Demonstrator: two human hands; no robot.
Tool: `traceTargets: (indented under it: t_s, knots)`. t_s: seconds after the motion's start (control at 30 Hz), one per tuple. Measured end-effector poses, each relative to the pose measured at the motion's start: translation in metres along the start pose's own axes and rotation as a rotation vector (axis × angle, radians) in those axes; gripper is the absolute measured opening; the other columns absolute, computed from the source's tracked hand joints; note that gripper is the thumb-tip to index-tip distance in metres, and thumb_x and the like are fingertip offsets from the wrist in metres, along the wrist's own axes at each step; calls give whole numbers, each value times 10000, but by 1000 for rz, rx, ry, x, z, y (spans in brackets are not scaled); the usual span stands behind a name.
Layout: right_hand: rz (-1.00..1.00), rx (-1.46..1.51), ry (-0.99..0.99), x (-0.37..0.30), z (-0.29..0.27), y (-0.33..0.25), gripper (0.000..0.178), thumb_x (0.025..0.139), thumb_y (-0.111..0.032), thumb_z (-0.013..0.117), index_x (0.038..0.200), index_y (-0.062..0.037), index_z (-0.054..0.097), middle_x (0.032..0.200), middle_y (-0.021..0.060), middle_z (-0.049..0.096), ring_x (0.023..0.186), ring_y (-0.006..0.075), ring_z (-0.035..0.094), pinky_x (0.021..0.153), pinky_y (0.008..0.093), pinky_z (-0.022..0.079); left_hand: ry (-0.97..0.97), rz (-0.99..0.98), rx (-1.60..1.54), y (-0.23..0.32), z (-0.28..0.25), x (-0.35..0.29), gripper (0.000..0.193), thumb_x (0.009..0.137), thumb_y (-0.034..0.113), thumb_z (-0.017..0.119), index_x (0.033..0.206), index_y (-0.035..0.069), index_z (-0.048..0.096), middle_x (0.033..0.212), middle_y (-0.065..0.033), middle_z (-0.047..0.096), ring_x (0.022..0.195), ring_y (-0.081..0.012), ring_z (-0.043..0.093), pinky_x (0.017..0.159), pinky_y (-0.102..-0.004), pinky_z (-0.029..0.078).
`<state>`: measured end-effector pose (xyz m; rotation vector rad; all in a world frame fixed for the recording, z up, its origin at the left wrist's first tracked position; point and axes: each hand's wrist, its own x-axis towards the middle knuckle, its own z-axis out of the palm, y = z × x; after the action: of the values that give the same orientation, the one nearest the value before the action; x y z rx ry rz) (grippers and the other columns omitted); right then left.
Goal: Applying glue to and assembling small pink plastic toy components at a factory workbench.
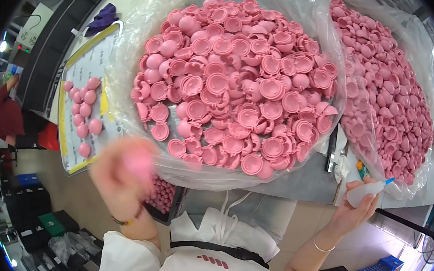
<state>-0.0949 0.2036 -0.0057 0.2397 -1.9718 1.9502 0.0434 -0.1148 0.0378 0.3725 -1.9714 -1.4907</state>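
The two hands are well apart. The left hand [123, 171] is in front of the near edge of the big clear bag [193, 173], and its fingers are closed on a pink piece [141, 163]; because of blur, it is perhaps a ball, but I cannot say this surely. The right hand [355, 212] is clamped around a white squeeze bottle [364, 194], whose blue tip [389, 180] points up and to the right. Many pink half-shells [216, 84] fill the bag on the surface [303, 183]. At the left, several pink balls [85, 110] lie on a yellow-edged board [68, 145].
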Motion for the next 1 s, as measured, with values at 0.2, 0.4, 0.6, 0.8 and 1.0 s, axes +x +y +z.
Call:
traceTargets:
  t_s: [0.2,0.4,0.6,0.8,1.0]
  knots:
    - [28,-49,13,0,7,-2,417,850,-368,432,975,29,459,623,117,547,500,91,443,434,179,301,410,260,702,-33,-36,44,225,672,31,642,892,23,594,899,-80,572,862,-217,527,801,-314,394]
    - [27,-1,-19,-3,0,-3,389,871,-321,407,1001,40,470,654,92,512,539,93,405,460,179,288,1,219,1037,-13,7,27,137,618,126,684,723,80,608,792,-31,528,805,-212,461,727,-330,343]
    - [2,85,30,-15,-8,-11,433,855,-369,424,978,44,466,614,84,477,523,97,408,422,177,273,10,242,1047,-20,16,25,124,654,141,657,741,103,577,764,0,513,809,-189,455,731,-313,291]
    - [-37,53,-52,-27,-14,-18,466,839,-406,447,982,37,461,616,82,475,511,101,401,423,177,265,27,161,1016,-18,22,26,220,629,103,669,820,112,559,737,23,544,728,-171,484,732,-304,301]
    - [-81,-9,38,-32,-12,-18,510,846,-452,379,925,45,464,533,80,473,426,101,398,429,185,284,82,273,909,-25,18,22,192,646,68,659,813,55,565,747,-20,558,720,-167,508,664,-299,379]
